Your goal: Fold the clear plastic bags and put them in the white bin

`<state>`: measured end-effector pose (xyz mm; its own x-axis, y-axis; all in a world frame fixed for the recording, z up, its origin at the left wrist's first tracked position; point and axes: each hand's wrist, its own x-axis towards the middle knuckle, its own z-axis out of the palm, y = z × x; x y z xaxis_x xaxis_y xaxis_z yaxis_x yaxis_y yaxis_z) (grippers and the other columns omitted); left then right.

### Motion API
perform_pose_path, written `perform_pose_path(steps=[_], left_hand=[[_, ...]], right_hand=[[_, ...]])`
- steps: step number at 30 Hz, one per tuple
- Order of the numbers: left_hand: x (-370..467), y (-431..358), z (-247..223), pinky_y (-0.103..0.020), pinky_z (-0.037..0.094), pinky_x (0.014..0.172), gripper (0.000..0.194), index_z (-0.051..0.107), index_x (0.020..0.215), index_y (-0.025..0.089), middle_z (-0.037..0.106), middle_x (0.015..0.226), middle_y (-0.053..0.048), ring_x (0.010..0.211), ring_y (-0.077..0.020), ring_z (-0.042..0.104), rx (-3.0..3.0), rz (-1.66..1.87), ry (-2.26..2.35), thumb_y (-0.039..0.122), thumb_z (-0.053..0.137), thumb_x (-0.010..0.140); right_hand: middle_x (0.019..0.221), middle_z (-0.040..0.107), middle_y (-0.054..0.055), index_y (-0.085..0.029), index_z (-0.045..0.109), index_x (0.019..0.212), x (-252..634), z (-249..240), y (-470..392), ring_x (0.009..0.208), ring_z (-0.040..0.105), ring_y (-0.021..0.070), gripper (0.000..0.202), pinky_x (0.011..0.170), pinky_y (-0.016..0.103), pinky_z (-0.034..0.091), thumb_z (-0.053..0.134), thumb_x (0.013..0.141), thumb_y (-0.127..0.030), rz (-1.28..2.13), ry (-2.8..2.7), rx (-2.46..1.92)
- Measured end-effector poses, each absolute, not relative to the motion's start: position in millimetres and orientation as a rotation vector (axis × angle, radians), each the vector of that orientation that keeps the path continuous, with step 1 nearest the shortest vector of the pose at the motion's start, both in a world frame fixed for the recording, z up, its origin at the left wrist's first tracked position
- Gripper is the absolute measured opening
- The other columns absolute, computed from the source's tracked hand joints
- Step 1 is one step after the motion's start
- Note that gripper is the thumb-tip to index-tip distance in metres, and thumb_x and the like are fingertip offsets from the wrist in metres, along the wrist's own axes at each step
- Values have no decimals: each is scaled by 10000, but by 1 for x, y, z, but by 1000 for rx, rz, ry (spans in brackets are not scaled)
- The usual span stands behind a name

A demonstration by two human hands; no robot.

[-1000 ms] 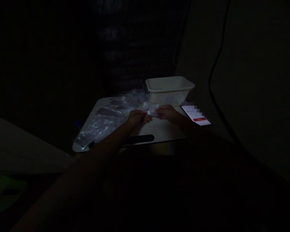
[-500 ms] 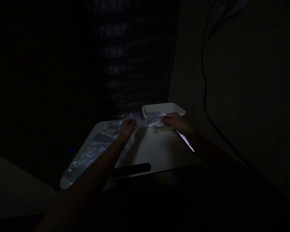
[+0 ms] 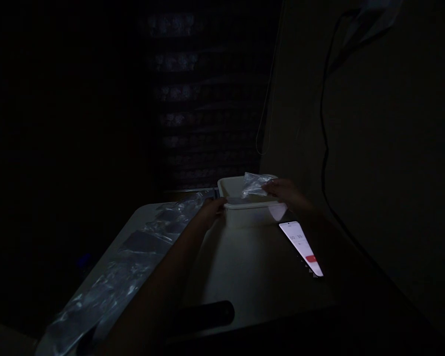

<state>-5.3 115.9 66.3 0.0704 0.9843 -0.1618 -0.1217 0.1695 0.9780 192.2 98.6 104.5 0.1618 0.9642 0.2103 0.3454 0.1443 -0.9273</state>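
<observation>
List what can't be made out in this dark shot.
- Tub inside: head view, hidden by its near wall and the dark.
- Bag contents: too dim and crumpled, in the right hand.
- Left hand fingers: dark, at the tub rim; grip unclear.
- Phone text: too small, steep angle.
- Bags along the table's left: only glints, cut by the bottom edge.

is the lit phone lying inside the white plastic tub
No, the lit phone lies flat on the pale table, in front of the white plastic tub and apart from it.
</observation>
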Motion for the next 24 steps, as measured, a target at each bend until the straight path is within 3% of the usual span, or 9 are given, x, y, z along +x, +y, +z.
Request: perform_pose_path(steps=[4,11,20,22,24], left_hand=[[-16,107,69,-190,445,467,272,430,802,139,539,659,-3,499,-79,526,1015,994,945,43,550,577],[-23,96,69,-222,495,566,558,391,993,178,566,818,-37,652,-125,579,1044,922,852,-12,619,520],[-20,91,72,-201,487,512,542,386,1016,166,550,868,-58,618,-117,575,1068,918,870,-22,580,547],[-20,91,72,-193,485,506,537,385,1016,166,545,874,-58,614,-111,573,1062,920,877,-28,572,552],[-20,93,71,-199,485,505,529,386,1010,166,547,860,-55,600,-107,571,1062,912,883,-19,578,554]], right_hand=[[432,426,-54,-145,480,489,196,101,99,410,370,52,214,422,201,267,570,531,-334,862,-1495,-1319],[372,404,-56,-142,449,429,169,99,89,380,363,46,187,407,190,272,550,524,-268,1006,-1694,-1384],[413,430,-47,-130,470,445,164,85,100,435,413,65,122,423,184,283,542,516,-197,816,-1834,-1544],[502,490,-24,-118,536,550,165,79,103,505,462,87,112,458,188,318,576,504,-212,737,-1825,-1581],[673,554,22,-109,573,772,165,77,105,603,503,114,320,503,196,355,619,475,-219,649,-1752,-1651]])
